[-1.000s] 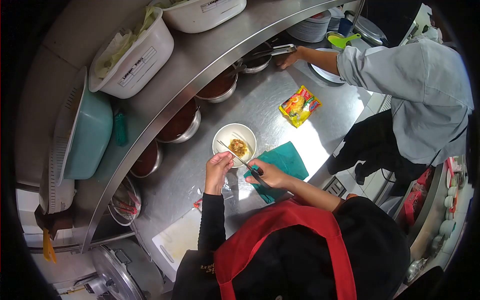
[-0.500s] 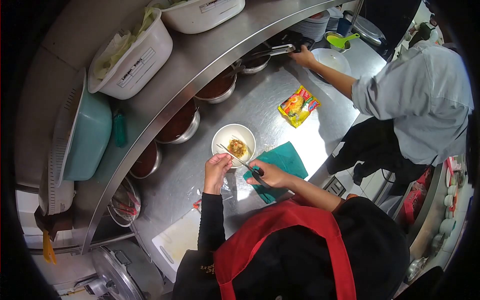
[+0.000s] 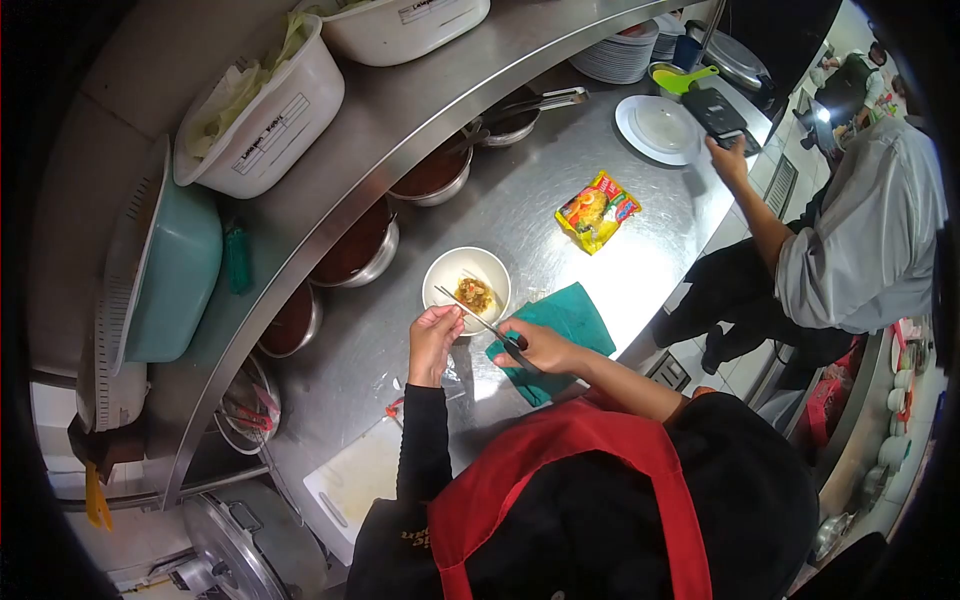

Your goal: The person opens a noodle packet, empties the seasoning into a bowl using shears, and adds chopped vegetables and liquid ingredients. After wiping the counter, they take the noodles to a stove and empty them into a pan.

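Head view: the right hand point(image 3: 540, 350) is seen clamped on the black handles of a pair of scissors point(image 3: 480, 320), whose blades are held slanted over the near rim of a white bowl point(image 3: 452, 268). The left hand point(image 3: 435, 340) is held just beside the blades, its fingers bunched together at the bowl's rim; what is pinched between them is too small to be told. The bowl is placed about the middle of the steel counter point(image 3: 530, 180), and a small heap of brownish seasoning point(image 3: 476, 296) is seen in it. A green cloth point(image 3: 565, 318) is spread at the counter's front edge, partly under the right hand and just beside the bowl. A yellow noodle packet point(image 3: 598, 210) is laid farther along the counter, well apart from the bowl. Near the far corner 1 white plate point(image 3: 657, 128) is set. A dark device point(image 3: 718, 112) is held above the counter's edge there by a co-worker's hand point(image 3: 733, 160). Along the back edge, under a shelf point(image 3: 420, 100), 4 metal bowls point(image 3: 360, 250) of dark sauce are lined up. A white cutting board point(image 3: 350, 485) is laid at the near end, and a scrap of clear wrapper point(image 3: 455, 378) is seen below the left hand.
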The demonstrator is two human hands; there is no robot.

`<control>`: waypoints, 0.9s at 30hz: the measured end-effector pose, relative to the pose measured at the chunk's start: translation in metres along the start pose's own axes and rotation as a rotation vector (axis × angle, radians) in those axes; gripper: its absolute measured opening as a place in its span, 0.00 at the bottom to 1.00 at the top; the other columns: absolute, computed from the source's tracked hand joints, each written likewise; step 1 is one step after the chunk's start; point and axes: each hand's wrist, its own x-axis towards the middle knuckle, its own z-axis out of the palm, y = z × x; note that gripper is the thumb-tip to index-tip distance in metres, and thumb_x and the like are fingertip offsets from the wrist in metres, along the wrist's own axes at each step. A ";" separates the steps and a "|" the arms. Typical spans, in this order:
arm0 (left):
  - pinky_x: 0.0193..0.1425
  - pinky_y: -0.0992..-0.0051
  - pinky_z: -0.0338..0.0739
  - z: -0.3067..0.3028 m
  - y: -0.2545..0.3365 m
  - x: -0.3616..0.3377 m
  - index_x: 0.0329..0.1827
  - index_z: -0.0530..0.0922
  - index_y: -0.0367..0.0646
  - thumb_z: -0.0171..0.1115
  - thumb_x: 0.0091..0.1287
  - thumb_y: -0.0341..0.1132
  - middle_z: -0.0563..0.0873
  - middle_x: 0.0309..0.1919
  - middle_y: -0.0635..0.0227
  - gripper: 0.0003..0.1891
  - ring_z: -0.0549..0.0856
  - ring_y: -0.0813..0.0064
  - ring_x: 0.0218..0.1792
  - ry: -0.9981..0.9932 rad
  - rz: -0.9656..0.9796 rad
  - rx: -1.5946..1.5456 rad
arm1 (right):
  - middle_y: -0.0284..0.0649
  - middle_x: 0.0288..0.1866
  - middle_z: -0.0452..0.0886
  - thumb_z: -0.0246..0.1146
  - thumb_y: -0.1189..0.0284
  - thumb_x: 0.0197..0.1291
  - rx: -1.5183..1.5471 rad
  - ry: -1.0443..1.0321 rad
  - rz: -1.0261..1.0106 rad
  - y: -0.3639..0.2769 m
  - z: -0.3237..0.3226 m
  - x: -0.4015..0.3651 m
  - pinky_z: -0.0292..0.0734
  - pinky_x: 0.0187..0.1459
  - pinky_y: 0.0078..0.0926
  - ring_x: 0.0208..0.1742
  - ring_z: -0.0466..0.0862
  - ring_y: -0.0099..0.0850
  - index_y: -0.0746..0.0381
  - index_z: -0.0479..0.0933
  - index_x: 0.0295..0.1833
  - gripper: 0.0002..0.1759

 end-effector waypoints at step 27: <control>0.39 0.83 0.77 0.009 0.001 -0.009 0.43 0.76 0.35 0.60 0.60 0.27 0.83 0.35 0.65 0.09 0.81 0.80 0.33 0.059 0.036 0.038 | 0.39 0.24 0.75 0.65 0.44 0.46 -0.074 0.059 -0.010 -0.003 0.003 0.000 0.69 0.31 0.29 0.28 0.76 0.31 0.55 0.68 0.49 0.32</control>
